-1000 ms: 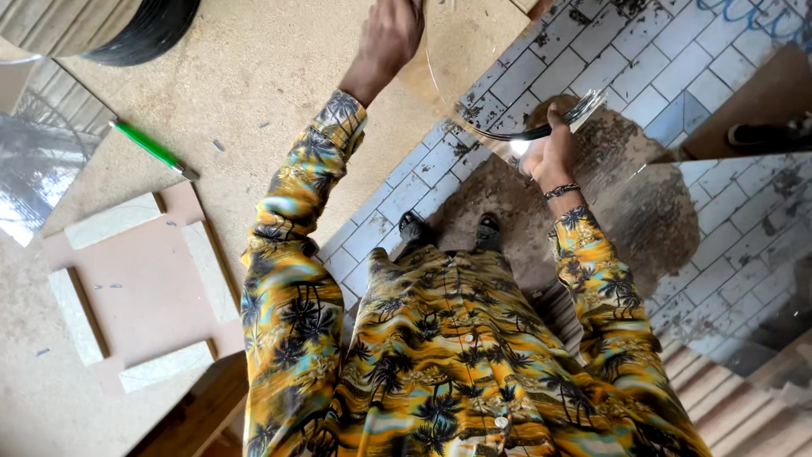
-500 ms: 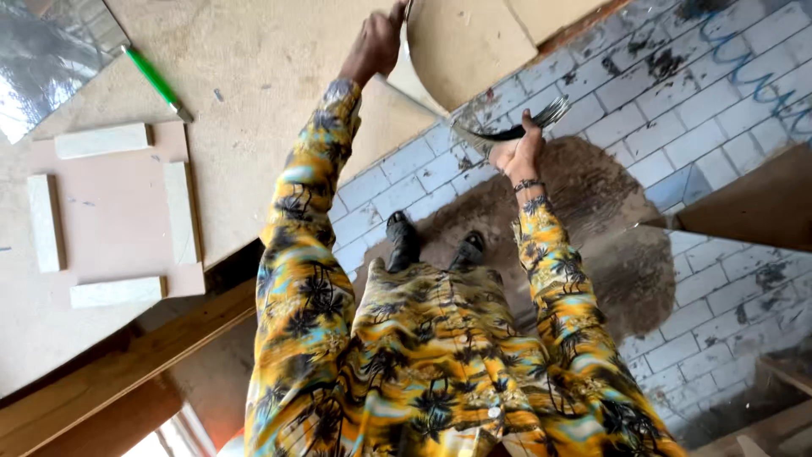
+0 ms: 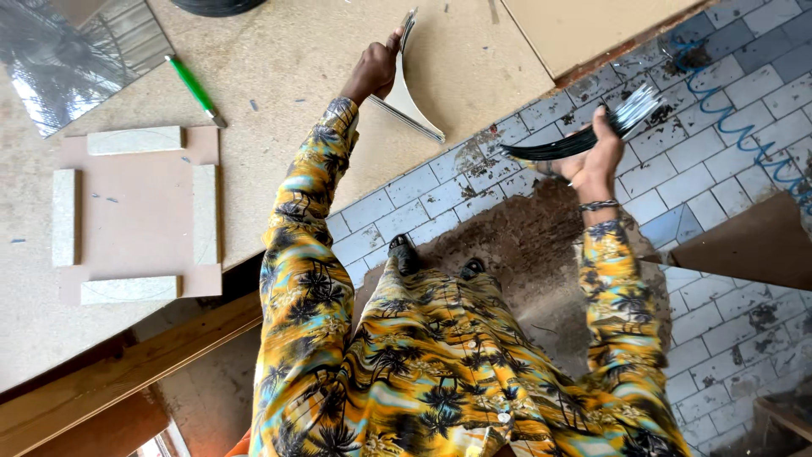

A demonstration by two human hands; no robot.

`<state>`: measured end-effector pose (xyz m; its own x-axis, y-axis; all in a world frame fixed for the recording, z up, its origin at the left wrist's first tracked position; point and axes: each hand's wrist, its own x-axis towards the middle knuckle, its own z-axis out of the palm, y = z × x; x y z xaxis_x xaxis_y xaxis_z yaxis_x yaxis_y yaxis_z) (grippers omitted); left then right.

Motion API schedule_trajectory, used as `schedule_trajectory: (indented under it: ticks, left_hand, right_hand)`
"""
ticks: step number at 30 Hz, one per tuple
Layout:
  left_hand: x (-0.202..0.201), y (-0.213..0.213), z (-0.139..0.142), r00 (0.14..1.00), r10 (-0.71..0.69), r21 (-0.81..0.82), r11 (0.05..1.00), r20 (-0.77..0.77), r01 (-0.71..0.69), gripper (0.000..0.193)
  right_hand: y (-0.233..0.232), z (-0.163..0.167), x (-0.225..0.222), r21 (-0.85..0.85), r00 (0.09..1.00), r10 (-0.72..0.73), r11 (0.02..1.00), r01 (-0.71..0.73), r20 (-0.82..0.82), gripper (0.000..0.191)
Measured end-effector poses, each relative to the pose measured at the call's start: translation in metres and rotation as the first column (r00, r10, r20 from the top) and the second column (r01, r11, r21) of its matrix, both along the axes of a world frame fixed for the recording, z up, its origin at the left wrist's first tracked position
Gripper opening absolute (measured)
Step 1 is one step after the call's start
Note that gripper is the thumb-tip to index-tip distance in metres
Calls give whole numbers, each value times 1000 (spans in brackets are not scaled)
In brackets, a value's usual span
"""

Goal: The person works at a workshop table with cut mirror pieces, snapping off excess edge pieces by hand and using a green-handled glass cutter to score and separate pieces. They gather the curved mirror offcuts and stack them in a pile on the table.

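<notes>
The right hand [image 3: 596, 161] grips a fanned bundle of thin curved mirror strips [image 3: 592, 135] over the tiled floor, while farther off the left hand [image 3: 372, 72] clasps a stack of curved, pointed mirror pieces [image 3: 406, 93] standing on the chipboard table [image 3: 279, 68], seemingly being sorted, which calls for careful handling of sharp edges.

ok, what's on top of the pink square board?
Four pale strips lie on the pink board along its edges, like a frame; its centre is bare. What lies beneath the board is hidden by it.
</notes>
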<state>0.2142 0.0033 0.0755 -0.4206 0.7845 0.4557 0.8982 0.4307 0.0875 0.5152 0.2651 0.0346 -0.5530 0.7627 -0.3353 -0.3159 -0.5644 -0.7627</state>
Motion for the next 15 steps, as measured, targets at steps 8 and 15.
schedule_trajectory:
  ticks: [8,15]
  left_hand:
    - [-8,-54,-34,808,190,147,935,557,-322,40]
    - [20,-74,-71,500,-171,516,479,849,-710,52]
  right_hand:
    - [-61,-42,-5,-144,980,-17,990,-12,-198,40]
    - [-184,-95,18,-545,988,-133,835,71,-75,31]
